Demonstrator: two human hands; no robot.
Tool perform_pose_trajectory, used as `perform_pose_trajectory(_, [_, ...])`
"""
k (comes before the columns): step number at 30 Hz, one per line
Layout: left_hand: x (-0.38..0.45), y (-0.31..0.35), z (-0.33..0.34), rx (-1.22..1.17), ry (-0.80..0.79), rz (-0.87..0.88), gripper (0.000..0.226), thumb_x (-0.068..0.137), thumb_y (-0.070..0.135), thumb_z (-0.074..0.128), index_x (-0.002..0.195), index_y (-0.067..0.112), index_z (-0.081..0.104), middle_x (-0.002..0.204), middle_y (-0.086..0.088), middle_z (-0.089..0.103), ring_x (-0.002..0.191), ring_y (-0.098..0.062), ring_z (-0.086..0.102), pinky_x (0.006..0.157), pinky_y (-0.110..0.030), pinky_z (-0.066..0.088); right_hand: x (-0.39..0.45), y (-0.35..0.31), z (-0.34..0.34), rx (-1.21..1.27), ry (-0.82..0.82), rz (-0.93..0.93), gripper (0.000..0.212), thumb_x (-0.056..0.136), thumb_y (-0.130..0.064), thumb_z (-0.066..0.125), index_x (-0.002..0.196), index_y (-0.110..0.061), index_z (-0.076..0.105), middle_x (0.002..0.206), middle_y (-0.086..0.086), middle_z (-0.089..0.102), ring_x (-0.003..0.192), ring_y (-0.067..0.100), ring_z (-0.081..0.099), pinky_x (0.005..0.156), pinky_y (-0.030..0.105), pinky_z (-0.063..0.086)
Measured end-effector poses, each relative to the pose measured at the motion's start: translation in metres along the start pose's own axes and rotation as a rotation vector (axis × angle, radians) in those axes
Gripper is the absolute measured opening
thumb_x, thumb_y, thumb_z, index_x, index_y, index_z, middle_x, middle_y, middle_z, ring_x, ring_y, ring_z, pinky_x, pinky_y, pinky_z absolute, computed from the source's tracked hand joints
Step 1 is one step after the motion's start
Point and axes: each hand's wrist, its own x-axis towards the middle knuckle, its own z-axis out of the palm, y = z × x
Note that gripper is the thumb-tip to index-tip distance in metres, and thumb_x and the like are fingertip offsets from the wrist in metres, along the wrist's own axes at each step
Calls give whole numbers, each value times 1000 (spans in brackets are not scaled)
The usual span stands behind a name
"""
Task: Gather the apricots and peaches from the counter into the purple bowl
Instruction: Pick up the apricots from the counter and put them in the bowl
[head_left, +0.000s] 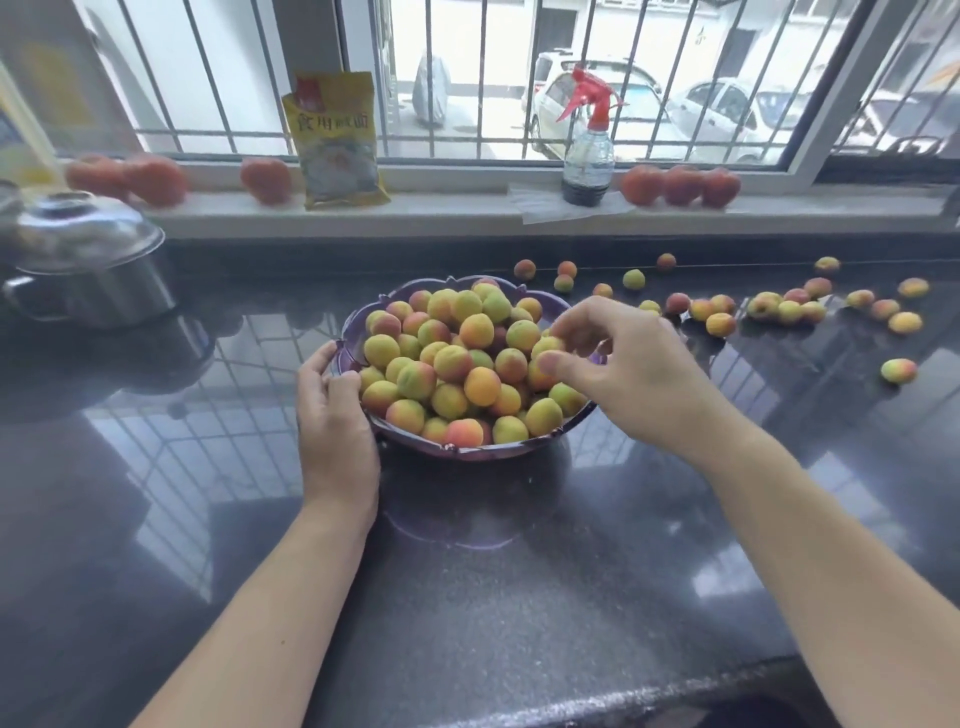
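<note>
The purple bowl (470, 451) stands mid-counter, heaped with several yellow-orange apricots and peaches (452, 364). My left hand (332, 415) grips the bowl's left rim, thumb over the edge beside the fruit. Above the right side of the heap hovers my right hand (618, 364), fingers loosely bent and thumb apart from them, with nothing plainly held; one apricot (543, 344) lies just under the fingertips. Several loose fruits (779, 309) are scattered on the dark counter to the right and behind the bowl, and one lies alone (898, 370) at the far right.
A steel pot with a lid (88, 260) stands at the left. On the window sill are a yellow packet (337, 140), a spray bottle (589, 150) and several red tomatoes (680, 184). The glossy dark counter (467, 597) stretches toward me.
</note>
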Motion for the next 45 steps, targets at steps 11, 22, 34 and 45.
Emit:
perform_pose_trajectory(11, [1,1,-1,-11,11,-19,51,86,33,54,137,34,58,119,0,75,116,-25,72,106,-59,56,-1,3,24,-189,8,-51,17,87,-42,74,93,-26,71,91,-8,67,95,15,49,80,30,38])
perform_pose_trajectory(22, [6,-4,0,-7,-18,8,46,88,31,52,133,36,57,123,-2,73,114,-22,73,103,-55,59,53,103,16,-192,335,319,29,97,-16,54,123,-11,66,128,16,55,119,34,52,102,38,40])
perform_pose_trajectory(34, [13,-12,0,-43,0,39,41,86,29,52,125,38,60,121,-4,71,102,-16,73,91,-43,61,82,164,38,-495,83,427,38,99,-16,41,133,-9,56,157,11,26,134,41,39,108,48,37])
perform_pose_trajectory(45, [34,15,-10,-236,71,-131,23,103,29,47,117,19,63,109,-4,66,94,-19,63,62,-26,53,67,161,22,-181,370,267,26,95,-19,65,119,-10,69,115,17,66,109,35,59,92,35,44])
